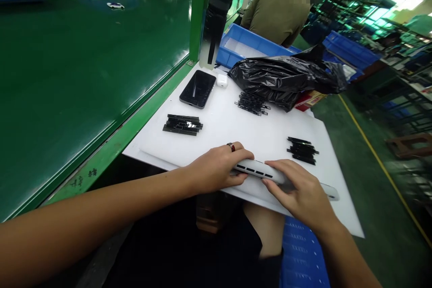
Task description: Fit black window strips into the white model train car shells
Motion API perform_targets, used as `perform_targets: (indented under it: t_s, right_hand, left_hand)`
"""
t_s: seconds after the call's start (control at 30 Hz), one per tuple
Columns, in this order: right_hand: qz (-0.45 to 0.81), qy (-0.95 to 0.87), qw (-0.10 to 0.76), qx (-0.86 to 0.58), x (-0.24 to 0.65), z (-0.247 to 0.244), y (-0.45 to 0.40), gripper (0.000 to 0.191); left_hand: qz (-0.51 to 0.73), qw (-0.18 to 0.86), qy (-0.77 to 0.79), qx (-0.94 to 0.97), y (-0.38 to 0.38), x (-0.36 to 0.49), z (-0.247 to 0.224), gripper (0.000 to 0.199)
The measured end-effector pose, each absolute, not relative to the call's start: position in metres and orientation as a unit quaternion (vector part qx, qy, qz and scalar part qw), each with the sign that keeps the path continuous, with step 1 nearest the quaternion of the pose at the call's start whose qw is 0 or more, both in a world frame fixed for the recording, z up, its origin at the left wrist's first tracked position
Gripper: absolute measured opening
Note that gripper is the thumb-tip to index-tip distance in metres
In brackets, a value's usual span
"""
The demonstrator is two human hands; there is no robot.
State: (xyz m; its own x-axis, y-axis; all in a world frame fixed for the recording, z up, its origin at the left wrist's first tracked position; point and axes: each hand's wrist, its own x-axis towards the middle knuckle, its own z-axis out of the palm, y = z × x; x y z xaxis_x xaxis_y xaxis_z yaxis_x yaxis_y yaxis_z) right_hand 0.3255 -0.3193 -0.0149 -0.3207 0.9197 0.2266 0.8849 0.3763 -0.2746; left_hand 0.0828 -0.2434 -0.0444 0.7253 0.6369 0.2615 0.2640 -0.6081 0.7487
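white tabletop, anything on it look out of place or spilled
Mildly odd: the phone and white case look like personal items near the black strips, and the black bag slumps crumpled at the far side. Nothing looks spilled, and the held bar shows no clear damage.

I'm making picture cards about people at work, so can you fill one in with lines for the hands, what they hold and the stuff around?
Hands: left hand and right hand both grip the pale grey part
Held part: has a row of dark slots
Ring: on the left hand
Black pieces: left pile, middle pile, right pile, all on the white table
Farther back: phone, small white case, bottle, black bag, blue bin
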Motion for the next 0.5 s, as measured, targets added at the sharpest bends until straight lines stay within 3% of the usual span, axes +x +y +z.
perform_targets:
  t_s: [0.27,0.5]
  right_hand:
    - [-0.057,-0.800,0.225,-0.553,0.298,-0.029,-0.320,0.037]
    - [-0.013,-0.797,0.213,-0.565,0.300,-0.026,-0.317,0.030]
  left_hand:
    - [0.276,0.333,0.264,0.862,-0.249,0.085,-0.046,0.034]
    - [0.250,0.366,0.219,0.869,-0.242,0.078,-0.041,0.045]
